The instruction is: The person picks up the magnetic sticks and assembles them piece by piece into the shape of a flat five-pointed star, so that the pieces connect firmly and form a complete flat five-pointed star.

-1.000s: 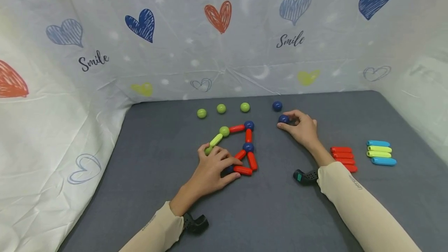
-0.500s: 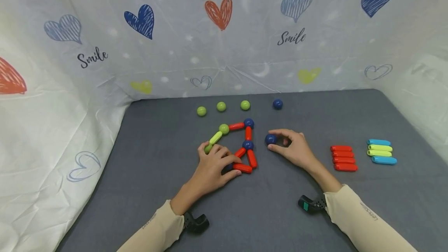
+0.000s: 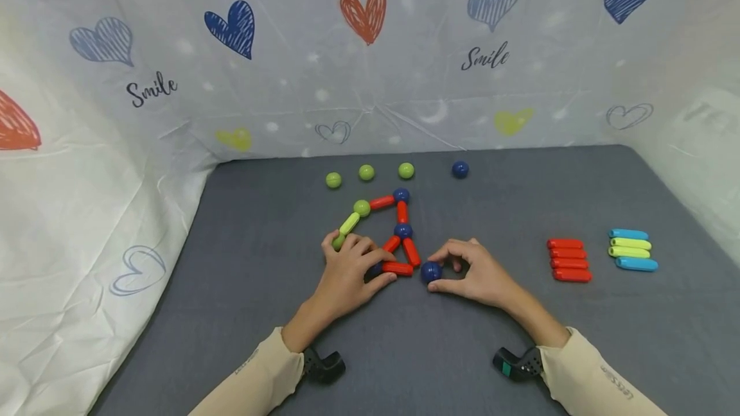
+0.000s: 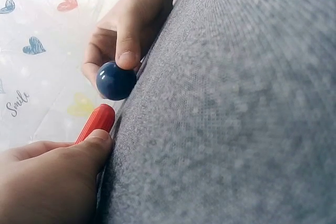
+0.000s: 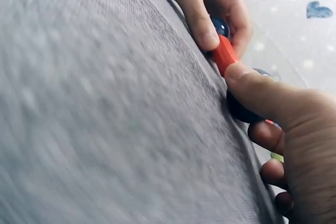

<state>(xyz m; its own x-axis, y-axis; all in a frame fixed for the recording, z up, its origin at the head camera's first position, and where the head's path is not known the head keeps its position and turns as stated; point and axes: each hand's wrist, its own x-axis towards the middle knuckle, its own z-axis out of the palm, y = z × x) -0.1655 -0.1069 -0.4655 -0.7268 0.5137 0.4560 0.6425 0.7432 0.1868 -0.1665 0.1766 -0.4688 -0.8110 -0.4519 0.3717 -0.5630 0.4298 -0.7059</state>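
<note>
My right hand (image 3: 476, 275) pinches a blue ball (image 3: 431, 272) between thumb and fingers, just right of a red stick (image 3: 399, 268). Thumb and index finger of my left hand (image 3: 349, 271) grip that red stick, which joins a partly covered blue ball (image 3: 374, 269). In the left wrist view, a small gap shows between the pinched ball (image 4: 116, 81) and the stick's end (image 4: 100, 120). The joined figure runs on through a blue ball (image 3: 403, 230), another red stick (image 3: 412, 252), a green ball (image 3: 361, 208) and a yellow-green stick (image 3: 349, 223). My left fingers partly cover its lower green ball (image 3: 338, 241).
Three loose green balls (image 3: 367, 173) and a blue ball (image 3: 460, 169) line the back of the grey table (image 3: 260, 223). On the right lie a row of red sticks (image 3: 569, 263) and a row of blue and yellow-green sticks (image 3: 633, 253). A printed cloth (image 3: 277, 82) hangs behind.
My right hand has carried the blue ball from the back right, towards me and leftward, to beside the red stick. The joined figure has shifted slightly left; my left hand keeps its grip.
</note>
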